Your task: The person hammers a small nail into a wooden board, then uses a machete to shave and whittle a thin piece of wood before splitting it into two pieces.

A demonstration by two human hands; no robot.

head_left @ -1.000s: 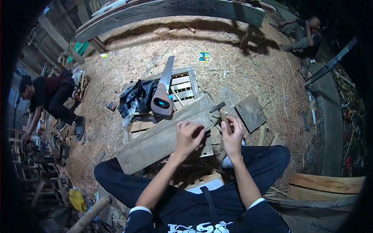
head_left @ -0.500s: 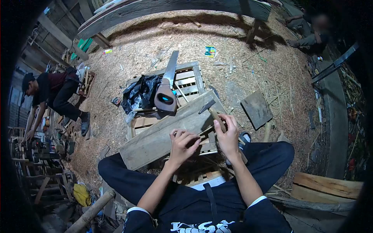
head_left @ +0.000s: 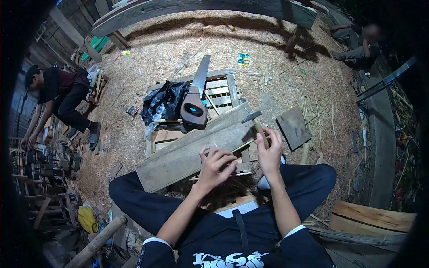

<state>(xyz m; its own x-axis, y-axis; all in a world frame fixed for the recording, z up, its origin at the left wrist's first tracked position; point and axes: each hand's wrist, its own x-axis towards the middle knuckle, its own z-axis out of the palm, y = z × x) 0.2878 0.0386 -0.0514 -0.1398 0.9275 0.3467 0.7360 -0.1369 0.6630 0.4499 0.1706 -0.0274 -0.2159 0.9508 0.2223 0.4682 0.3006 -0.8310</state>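
My right hand (head_left: pixel 270 154) is wrapped round the wooden handle of a hammer (head_left: pixel 259 127), whose metal head points up and left over the plank's right end. Below the middle of a long grey wooden plank (head_left: pixel 196 145), my left hand (head_left: pixel 216 169) hovers at its near edge with curled fingers and the thumb drawn in. Whatever those fingers hold, if anything, is too small or hidden to make out. The plank lies aslant across a slatted wooden crate (head_left: pixel 233 89). Behind it, a handsaw (head_left: pixel 195 105) rests on the crate beside a black plastic bag (head_left: pixel 163 103).
A square board (head_left: pixel 292 128) lies on the shavings-covered ground to the right. A thick beam (head_left: pixel 205 17) spans the far side. At left a person (head_left: pixel 67 98) bends over wood pieces; another person (head_left: pixel 357 42) sits far right. A round pole (head_left: pixel 96 241) is near me, lower left.
The hammer and my right hand have shifted slightly right. My left hand has also moved a little right, fingers still curled. The view has tilted slightly, and the person at left has changed posture.
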